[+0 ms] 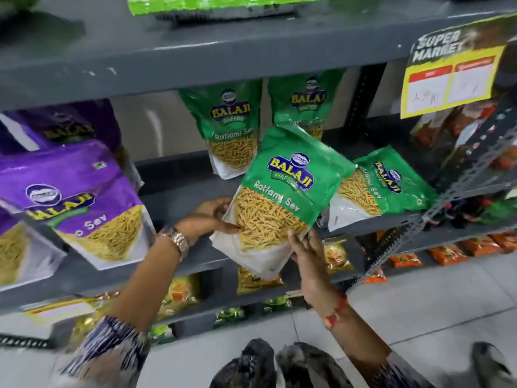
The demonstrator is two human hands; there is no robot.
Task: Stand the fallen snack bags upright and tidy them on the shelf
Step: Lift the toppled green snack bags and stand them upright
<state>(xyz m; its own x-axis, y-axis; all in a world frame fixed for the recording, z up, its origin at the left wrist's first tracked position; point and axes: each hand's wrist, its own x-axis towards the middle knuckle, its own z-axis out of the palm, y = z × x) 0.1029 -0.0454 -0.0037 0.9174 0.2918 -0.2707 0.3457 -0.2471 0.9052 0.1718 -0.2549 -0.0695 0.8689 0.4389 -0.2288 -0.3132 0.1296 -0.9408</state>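
- Bright, even indoor light; soft shadows lie under the grey shelf (195, 60) boards.
- Glare streaks the glossy purple bags (75, 197).
- Wide-angle bending curves the edges; corners and sleeves (112, 351) blur.

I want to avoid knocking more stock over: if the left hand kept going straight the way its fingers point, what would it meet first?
The left hand points rightward into the held green Ratlami Sev bag, which its fingers already touch. Beyond it, probably the fallen green bag lying on the shelf, though depth is unclear.
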